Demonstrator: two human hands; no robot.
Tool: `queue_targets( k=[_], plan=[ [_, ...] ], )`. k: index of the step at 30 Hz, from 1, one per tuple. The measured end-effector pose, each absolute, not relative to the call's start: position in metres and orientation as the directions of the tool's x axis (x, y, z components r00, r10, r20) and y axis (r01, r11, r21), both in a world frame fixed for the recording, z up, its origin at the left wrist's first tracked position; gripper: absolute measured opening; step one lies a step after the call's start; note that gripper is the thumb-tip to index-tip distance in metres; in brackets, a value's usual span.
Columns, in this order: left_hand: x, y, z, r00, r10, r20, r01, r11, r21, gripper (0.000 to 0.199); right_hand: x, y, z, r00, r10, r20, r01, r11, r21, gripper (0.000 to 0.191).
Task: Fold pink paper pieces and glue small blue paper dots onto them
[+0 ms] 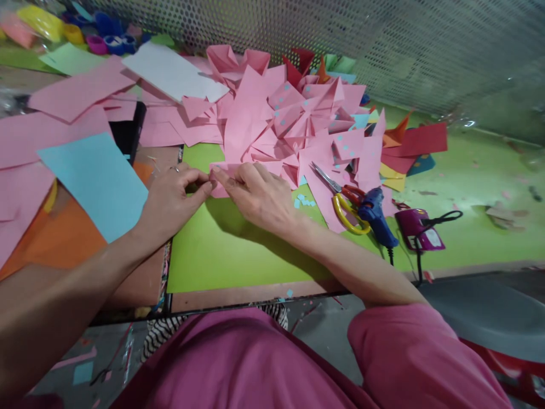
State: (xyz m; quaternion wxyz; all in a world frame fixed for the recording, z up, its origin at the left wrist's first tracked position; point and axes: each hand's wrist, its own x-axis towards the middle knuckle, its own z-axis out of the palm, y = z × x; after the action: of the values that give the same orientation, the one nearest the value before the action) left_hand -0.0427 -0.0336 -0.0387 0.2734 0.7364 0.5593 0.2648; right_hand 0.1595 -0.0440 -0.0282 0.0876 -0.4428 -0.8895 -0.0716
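Note:
A small piece of pink paper point(220, 192) lies at the far part of the green sheet point(204, 244), between my two hands. My left hand point(172, 196) pinches its left end between thumb and fingertips. With the index finger stretched along it, my right hand point(266, 196) presses the paper down; its other fingers are curled, and part of the paper is hidden under them. Just beyond my hands rises a heap of cut and folded pink paper point(247, 113), some pieces bearing pale blue squares. Several tiny blue paper squares point(303, 201) lie right of my right hand.
Scissors point(347, 213) with red and yellow handles lie beside a blue glue gun point(377, 213) and a purple corded device point(419, 227). On the left are a light blue sheet point(96, 182), orange paper point(63, 244) and a white sheet point(170, 71). A perforated metal panel point(255, 25) stands behind.

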Motion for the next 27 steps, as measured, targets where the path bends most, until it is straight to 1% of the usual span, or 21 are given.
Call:
queue_targets(
  k=[7,14,18,21,27],
  plan=[
    [-0.043,-0.033,-0.039,0.232,0.97,0.069,0.69,-0.214,0.691,0.032,0.152,-0.048,-0.025,-0.58,0.793,0.187,0.804,0.594,-0.03,0.045],
    [-0.043,-0.033,-0.037,0.206,0.977,0.054,0.696,-0.185,0.694,0.033,0.162,-0.047,-0.029,-0.573,0.745,0.341,0.758,0.64,-0.123,0.041],
    [-0.042,-0.033,-0.037,0.186,0.979,0.079,0.7,-0.189,0.689,0.03,0.169,-0.041,-0.026,-0.5,0.788,0.36,0.804,0.577,-0.146,0.038],
    [-0.042,-0.033,-0.036,0.192,0.979,0.067,0.697,-0.184,0.693,0.027,0.166,-0.032,-0.02,-0.444,0.809,0.386,0.835,0.53,-0.149,0.034],
    [-0.043,-0.032,-0.035,0.191,0.979,0.064,0.702,-0.182,0.689,0.026,0.15,-0.02,-0.01,-0.424,0.85,0.312,0.831,0.502,-0.238,0.024]
  ],
)
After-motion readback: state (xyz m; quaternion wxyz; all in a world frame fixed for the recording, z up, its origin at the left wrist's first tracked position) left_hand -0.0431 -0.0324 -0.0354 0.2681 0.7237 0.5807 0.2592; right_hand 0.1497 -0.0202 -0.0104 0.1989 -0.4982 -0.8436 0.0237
